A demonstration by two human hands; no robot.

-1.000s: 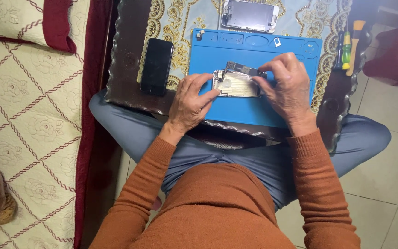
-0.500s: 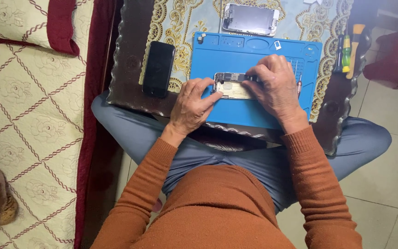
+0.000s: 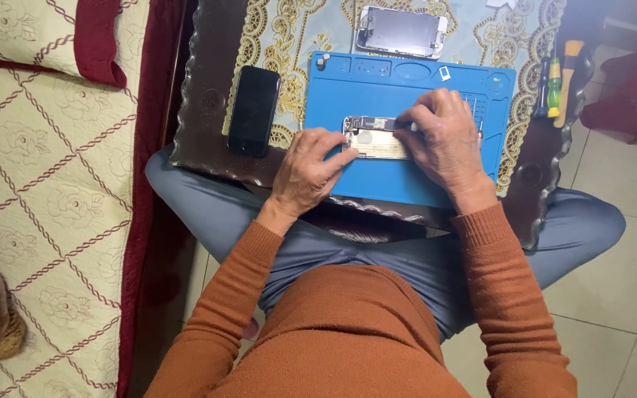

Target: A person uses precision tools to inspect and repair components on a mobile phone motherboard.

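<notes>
Head view, as I see it: opened phone body (image 3: 377, 138), mid blue mat (image 3: 407, 140), near its front edge. Left hand (image 3: 311, 171) fingers pinch its left end. Right hand (image 3: 444, 140) curled over its right end, possibly gripping a small tool; unclear. Black phone (image 3: 253, 109) at the table's left edge; detached screen (image 3: 402, 31) at the rear edge.

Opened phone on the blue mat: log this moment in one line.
left hand: steadies opened phone | right hand: works at its top edge | blue mat: beneath

The person wears a rust-orange ribbed sweater with long sleeves and grey-blue trousers.
</notes>
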